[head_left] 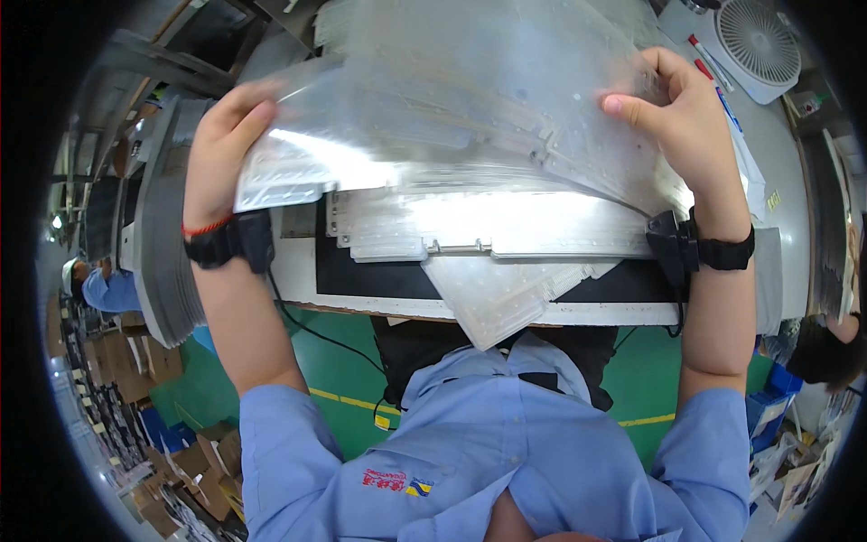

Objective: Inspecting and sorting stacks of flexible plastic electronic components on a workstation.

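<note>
Between my two raised hands is a clear plastic sheet [406,81], bent and catching glare, with small marks across it. My left hand [230,135] pinches its left edge between thumb and fingers. At the far right edge my right hand [682,117] grips it, thumb in front and fingers partly hidden behind the plastic. Whether it is one sheet or more, I cannot tell. Below lies a stack of clear plastic sheets [542,224] with notched edges, on a black mat [379,280]. Another clear sheet [492,303] sticks out at an angle over the table's front edge.
A white fan [757,45] stands at the far right, near several pens [713,77]. Stacked grey panels [172,244] rise left of the table. Black cables [325,332] hang from my wrist devices. Cardboard boxes [135,366] sit on the left floor; other people are at both sides.
</note>
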`<action>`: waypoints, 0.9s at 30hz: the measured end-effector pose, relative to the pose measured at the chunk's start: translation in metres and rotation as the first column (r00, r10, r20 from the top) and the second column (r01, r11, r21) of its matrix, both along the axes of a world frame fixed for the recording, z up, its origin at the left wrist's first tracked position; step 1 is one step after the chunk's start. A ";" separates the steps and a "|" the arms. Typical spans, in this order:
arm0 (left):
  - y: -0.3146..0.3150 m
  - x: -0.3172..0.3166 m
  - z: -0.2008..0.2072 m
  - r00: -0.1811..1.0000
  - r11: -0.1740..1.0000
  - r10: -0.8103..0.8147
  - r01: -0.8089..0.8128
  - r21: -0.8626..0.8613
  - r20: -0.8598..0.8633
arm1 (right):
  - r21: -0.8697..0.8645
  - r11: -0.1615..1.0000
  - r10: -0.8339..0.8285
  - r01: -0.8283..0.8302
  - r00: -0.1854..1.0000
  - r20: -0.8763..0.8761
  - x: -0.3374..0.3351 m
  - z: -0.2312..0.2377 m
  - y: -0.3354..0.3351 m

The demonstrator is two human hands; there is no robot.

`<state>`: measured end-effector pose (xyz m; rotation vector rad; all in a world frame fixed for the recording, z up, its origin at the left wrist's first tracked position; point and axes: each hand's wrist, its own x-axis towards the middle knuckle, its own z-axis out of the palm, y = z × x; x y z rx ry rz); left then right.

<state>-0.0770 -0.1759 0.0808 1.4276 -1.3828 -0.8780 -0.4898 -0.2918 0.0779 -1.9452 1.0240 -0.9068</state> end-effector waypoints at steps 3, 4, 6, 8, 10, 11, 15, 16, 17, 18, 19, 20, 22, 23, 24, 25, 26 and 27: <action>0.066 0.060 0.001 0.948 0.953 0.304 -0.302 -0.036 0.094 | 0.014 1.000 0.010 -0.010 1.000 -0.019 0.001 -0.002 -0.001; 0.089 0.078 -0.007 0.898 0.906 0.424 -0.417 -0.074 0.121 | 0.016 1.000 0.017 -0.017 1.000 -0.011 0.001 -0.003 -0.001; 0.143 0.087 -0.018 0.871 0.871 0.466 -0.483 -0.094 -0.154 | 0.025 0.999 0.040 -0.040 0.999 0.007 0.003 -0.006 -0.001; 0.209 0.131 -0.049 0.784 0.798 0.557 -0.597 -0.087 -0.273 | 0.012 0.998 0.064 -0.064 0.998 0.015 0.009 -0.010 -0.001; 0.242 0.155 -0.076 0.758 0.784 0.573 -0.617 -0.059 -0.312 | -0.007 0.998 0.061 -0.061 0.998 0.012 0.009 -0.008 -0.001; 0.245 0.153 -0.083 0.753 0.793 0.556 -0.608 -0.048 -0.352 | -0.012 0.998 0.059 -0.059 0.998 0.006 0.009 -0.008 0.000; 0.219 0.126 -0.085 0.638 0.663 0.712 -0.748 -0.020 -0.293 | 0.006 0.999 0.033 -0.033 0.998 -0.057 0.010 -0.007 0.003; 0.212 0.126 -0.082 0.663 0.679 0.700 -0.733 -0.038 -0.266 | 0.026 0.999 0.041 -0.039 0.997 -0.061 0.010 -0.007 0.002; 0.208 0.127 -0.077 0.689 0.698 0.686 -0.714 -0.057 -0.237 | 0.047 0.998 0.046 -0.043 0.997 -0.063 0.010 -0.008 0.000; 0.214 0.144 -0.079 0.727 0.733 0.657 -0.678 -0.053 -0.198 | 0.069 0.997 0.050 -0.045 0.997 -0.064 0.010 -0.009 -0.001; 0.205 0.142 -0.075 0.675 0.674 0.728 -0.737 -0.055 -0.123 | 0.007 0.999 0.036 -0.035 0.995 -0.093 0.010 -0.011 -0.001; 0.193 0.136 -0.067 0.615 0.612 0.787 -0.788 -0.063 -0.051 | -0.058 0.998 0.016 -0.023 0.992 -0.124 0.011 -0.012 0.000; 0.167 0.119 -0.050 0.389 0.469 0.872 -0.839 -0.277 0.297 | -0.176 0.984 -0.031 -0.001 0.983 -0.179 0.014 -0.015 0.001; 0.155 0.108 -0.040 0.407 0.514 0.846 -0.794 -0.325 0.345 | -0.230 0.973 -0.059 0.010 0.977 -0.205 0.016 -0.018 0.002; 0.143 0.094 -0.028 0.420 0.558 0.818 -0.744 -0.366 0.393 | -0.281 0.960 -0.086 0.018 0.969 -0.232 0.017 -0.019 0.002; 0.130 0.077 -0.018 0.430 0.600 0.789 -0.691 -0.402 0.438 | -0.278 0.961 -0.090 0.019 0.966 -0.244 0.016 -0.021 0.002; 0.110 0.052 -0.008 0.635 0.698 0.716 -0.644 -0.312 0.291 | -0.276 0.961 -0.097 0.022 0.960 -0.262 0.014 -0.022 0.000; 0.092 0.026 0.002 0.784 0.784 0.609 -0.572 -0.242 0.120 | -0.272 0.962 -0.094 0.017 0.957 -0.273 0.014 -0.022 -0.001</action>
